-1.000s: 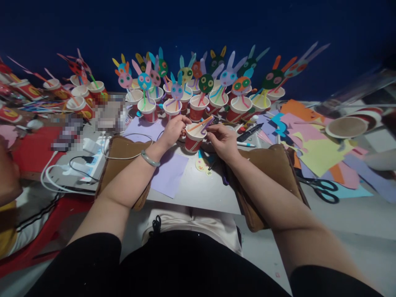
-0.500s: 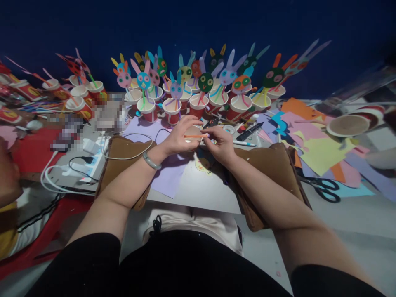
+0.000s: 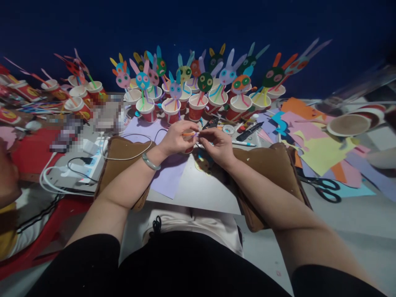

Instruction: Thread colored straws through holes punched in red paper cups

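Note:
Between the fingers of my left hand (image 3: pixel 177 138), which wears a bracelet, is a thin orange straw (image 3: pixel 187 134). At the straw's right end shows a small purple piece (image 3: pixel 195 135), too small to name. My right hand (image 3: pixel 219 147) is closed, its fingertips pinched at that end; what exactly they grip is hidden. Just under my left fingers, part of a red paper cup (image 3: pixel 188 149) shows. A yellow paper disc (image 3: pixel 202 165) with drawn marks lies on the table below my hands, partly in shadow.
Several paper cups with rabbit faces on straws, like this one (image 3: pixel 198 108), stand behind my hands. Brown cushions (image 3: pixel 262 173) lie under my forearms. Coloured paper (image 3: pixel 318 154) and black scissors (image 3: pixel 328 189) are at right. A power strip (image 3: pixel 91 167) with cables lies left, near another person's arm (image 3: pixel 8 177).
Both hands have shifted slightly left. The orange straw shows shorter between them, and a purple piece now appears at its right end. The red cup under my left fingers shows more.

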Tool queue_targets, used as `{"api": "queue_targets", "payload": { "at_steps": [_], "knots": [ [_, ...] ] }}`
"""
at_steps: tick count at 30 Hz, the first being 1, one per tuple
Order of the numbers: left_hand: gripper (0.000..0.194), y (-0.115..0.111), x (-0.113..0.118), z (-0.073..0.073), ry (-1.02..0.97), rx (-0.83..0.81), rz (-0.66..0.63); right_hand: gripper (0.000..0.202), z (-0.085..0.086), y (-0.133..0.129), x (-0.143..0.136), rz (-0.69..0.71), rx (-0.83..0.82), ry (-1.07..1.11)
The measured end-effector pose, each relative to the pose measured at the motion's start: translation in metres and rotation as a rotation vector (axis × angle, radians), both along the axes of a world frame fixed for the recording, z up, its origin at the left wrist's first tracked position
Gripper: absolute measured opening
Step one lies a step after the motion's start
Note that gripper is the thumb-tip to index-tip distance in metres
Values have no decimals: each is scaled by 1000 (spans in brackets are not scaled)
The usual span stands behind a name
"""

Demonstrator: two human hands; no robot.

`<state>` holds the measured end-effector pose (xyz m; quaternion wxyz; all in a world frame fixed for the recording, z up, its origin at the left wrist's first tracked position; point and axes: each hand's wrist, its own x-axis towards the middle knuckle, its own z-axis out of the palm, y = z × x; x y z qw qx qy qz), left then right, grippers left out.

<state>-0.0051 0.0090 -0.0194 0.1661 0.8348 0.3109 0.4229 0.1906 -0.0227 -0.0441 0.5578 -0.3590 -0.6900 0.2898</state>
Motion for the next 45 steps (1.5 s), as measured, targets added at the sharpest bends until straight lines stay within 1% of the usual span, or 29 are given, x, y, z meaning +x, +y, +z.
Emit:
{"api": "queue_targets", "payload": {
  "at_steps": [5,9,14,17,20,23,25,28,31,39,45],
  "knots": [
    [21,-2,1,2,14,-14,-7,14,-1,2,1,-16,-40,31],
    [12,-4,3,3,81,1,12,23,-3,4,1,-31,-88,77],
    [13,-6,5,2,86,5,54,30,-3,4,-1,-34,-131,111],
    [15,-6,5,2,81,27,72,38,-2,5,-1,-25,-177,158],
    [9,-5,5,1,87,68,73,46,-2,5,-2,5,-234,219],
    [15,-5,4,0,108,96,74,50,-1,5,-2,35,-272,241],
    [13,-6,4,-1,130,102,87,51,0,4,-2,32,-286,236],
    [8,-7,4,-1,168,105,120,51,2,3,-3,10,-298,224],
    [8,-7,4,-1,176,97,126,51,5,2,-5,2,-305,222],
    [24,-5,4,4,124,5,88,61,9,4,-9,-45,-239,263],
    [27,-5,3,5,78,-41,73,58,5,7,-8,-44,-208,247]
  ]
}}
